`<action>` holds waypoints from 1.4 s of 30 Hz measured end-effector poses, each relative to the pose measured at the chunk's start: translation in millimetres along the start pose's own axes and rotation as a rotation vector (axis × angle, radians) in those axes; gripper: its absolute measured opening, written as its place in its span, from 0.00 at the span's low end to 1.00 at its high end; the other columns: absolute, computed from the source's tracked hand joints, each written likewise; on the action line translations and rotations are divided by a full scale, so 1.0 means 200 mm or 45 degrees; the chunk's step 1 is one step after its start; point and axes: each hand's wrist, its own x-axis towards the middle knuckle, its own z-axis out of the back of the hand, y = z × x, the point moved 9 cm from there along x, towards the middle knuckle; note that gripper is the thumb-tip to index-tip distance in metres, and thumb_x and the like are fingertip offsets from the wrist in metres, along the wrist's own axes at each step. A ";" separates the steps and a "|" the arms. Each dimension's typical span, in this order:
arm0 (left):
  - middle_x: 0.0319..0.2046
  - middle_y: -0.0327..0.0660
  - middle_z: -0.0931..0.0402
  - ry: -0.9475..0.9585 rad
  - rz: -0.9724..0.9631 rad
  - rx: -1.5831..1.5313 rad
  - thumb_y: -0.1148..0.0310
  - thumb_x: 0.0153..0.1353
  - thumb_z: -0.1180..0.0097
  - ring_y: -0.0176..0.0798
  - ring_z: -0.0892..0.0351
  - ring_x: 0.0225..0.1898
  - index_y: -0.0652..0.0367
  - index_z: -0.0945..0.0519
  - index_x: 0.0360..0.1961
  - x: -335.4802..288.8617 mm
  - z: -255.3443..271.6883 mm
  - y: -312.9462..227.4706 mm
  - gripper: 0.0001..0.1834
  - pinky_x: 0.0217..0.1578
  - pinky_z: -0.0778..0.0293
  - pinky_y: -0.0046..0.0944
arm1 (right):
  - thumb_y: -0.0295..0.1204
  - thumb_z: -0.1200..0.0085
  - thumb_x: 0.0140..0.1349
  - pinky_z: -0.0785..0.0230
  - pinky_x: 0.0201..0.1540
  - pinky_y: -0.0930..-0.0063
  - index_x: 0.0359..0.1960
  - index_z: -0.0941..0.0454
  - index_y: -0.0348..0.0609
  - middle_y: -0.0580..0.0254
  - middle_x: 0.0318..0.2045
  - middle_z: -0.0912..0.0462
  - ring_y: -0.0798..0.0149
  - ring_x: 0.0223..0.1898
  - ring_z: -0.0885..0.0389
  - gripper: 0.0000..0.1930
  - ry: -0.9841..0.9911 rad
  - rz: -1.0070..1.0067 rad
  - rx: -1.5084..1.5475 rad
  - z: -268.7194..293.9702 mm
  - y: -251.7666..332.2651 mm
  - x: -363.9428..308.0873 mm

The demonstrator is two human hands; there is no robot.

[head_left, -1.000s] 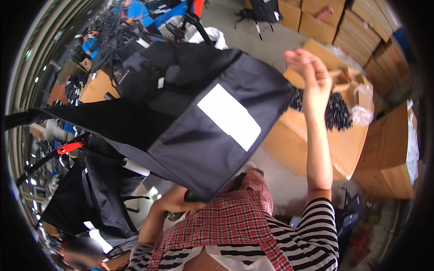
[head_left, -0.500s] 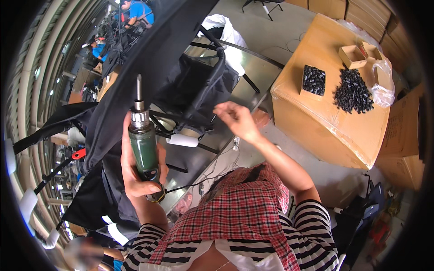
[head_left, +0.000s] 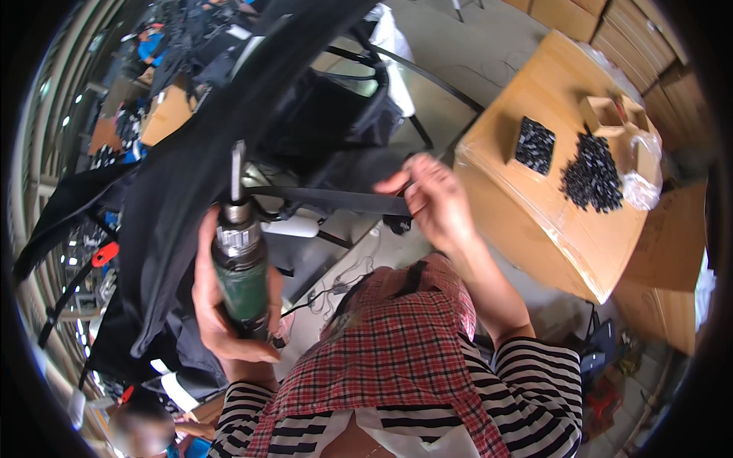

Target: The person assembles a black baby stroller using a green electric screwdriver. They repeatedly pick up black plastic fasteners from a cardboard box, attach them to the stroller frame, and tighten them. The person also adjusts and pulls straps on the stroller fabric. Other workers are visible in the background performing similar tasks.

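Observation:
My left hand (head_left: 210, 305) is wrapped round a green electric screwdriver (head_left: 243, 286), whose silver collar and metal bit point away from me. Its bit stands in front of a large black fabric panel (head_left: 191, 145), and I cannot tell whether they touch. To the right, my right hand (head_left: 439, 202) is closed on the end of a black strap (head_left: 328, 198). The strap runs taut to the left, towards the screwdriver's tip. Behind it is a black fabric piece (head_left: 328, 107) on a dark tube frame. A white foam-like roll (head_left: 294, 227) lies below the strap.
At the right, a large carton (head_left: 496, 191) bears a small box of black plastic parts (head_left: 534, 145), a loose pile of them (head_left: 592, 175) and small open boxes (head_left: 603, 114). More cartons stand behind. A person (head_left: 141, 427) is at the lower left; others work far left.
My right hand has moved right and closed on the black strap, which is now stretched out. The screwdriver has shifted slightly down, still in my left hand. The whole view has turned a little.

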 end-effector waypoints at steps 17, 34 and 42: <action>0.30 0.49 0.27 0.097 0.061 -0.135 0.79 0.24 0.22 0.36 0.26 0.20 0.62 0.65 0.77 0.15 0.02 0.06 0.80 0.13 0.26 0.30 | 0.34 0.65 0.79 0.19 0.44 0.66 0.53 0.28 0.29 0.49 0.42 0.17 0.55 0.39 0.17 0.19 -0.801 1.287 0.122 0.67 1.88 -0.56; 0.32 0.54 0.23 0.032 -0.081 -0.143 0.81 0.24 0.25 0.38 0.24 0.16 0.65 0.61 0.76 0.18 -0.03 -0.03 0.76 0.12 0.26 0.31 | 0.35 0.75 0.81 0.34 0.28 0.79 0.55 0.28 0.28 0.53 0.41 0.15 0.71 0.27 0.29 0.24 -1.406 1.152 -0.499 1.43 2.31 -0.68; 0.57 0.60 0.32 0.048 -0.186 -0.147 0.81 0.27 0.28 0.38 0.26 0.18 0.63 0.63 0.77 0.17 -0.02 -0.07 0.75 0.11 0.25 0.34 | 0.35 0.63 0.75 0.33 0.28 0.69 0.33 0.18 0.40 0.56 0.26 0.18 0.66 0.24 0.26 0.20 -1.651 1.045 -1.532 1.03 2.13 -0.29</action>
